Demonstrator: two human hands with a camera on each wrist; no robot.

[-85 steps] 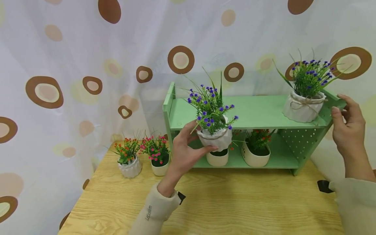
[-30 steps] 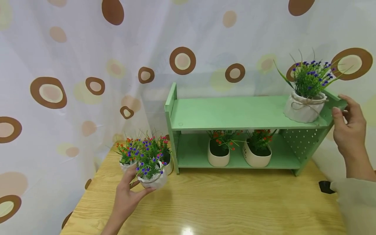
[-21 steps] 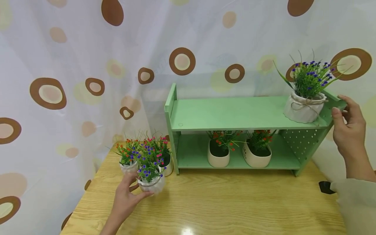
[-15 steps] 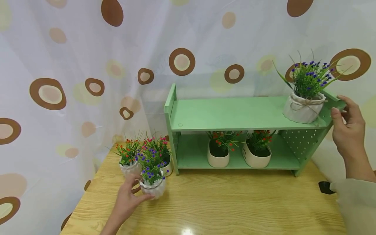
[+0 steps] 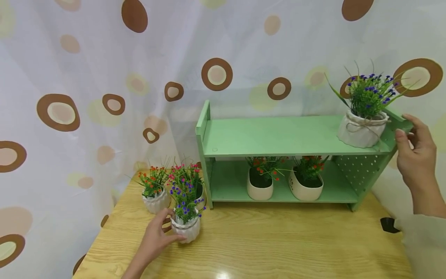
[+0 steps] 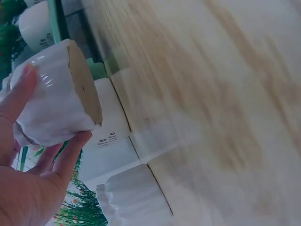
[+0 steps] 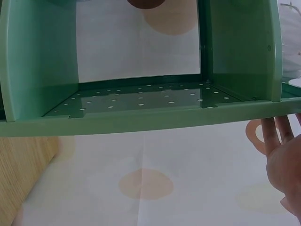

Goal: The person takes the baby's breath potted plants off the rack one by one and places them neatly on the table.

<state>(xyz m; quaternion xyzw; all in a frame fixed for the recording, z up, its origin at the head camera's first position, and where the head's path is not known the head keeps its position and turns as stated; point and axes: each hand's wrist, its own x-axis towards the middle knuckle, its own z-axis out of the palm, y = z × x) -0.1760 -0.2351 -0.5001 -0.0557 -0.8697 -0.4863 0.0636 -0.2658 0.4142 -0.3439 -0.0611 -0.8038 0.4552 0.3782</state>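
Note:
My left hand (image 5: 155, 237) grips a white crinkled flowerpot (image 5: 189, 230) with purple flowers, thumb on the near side and fingers on the far side. In the left wrist view, the underside of this flowerpot (image 6: 84, 84) shows, so it is off the wooden table (image 5: 278, 236). It is just in front of a white pot with orange flowers (image 5: 155, 200) and a cream pot with pink flowers (image 5: 201, 195), which it partly covers. My right hand (image 5: 418, 157) holds the upper right end of a green two-tier shelf (image 5: 271, 135), fingers against the outer side of its panel (image 7: 155, 121).
On the top tier's right end stands another white pot with purple flowers (image 5: 362, 131), tied with twine. Two cream pots with red flowers, a left one (image 5: 259, 190) and a right one (image 5: 306, 189), sit on the lower tier. A spotted curtain (image 5: 244, 46) hangs behind.
My left hand has carried the purple-flowered pot from in front of the shelf leftward and down toward the table, lately shifting slightly right and nearer. My right hand stays on the shelf end.

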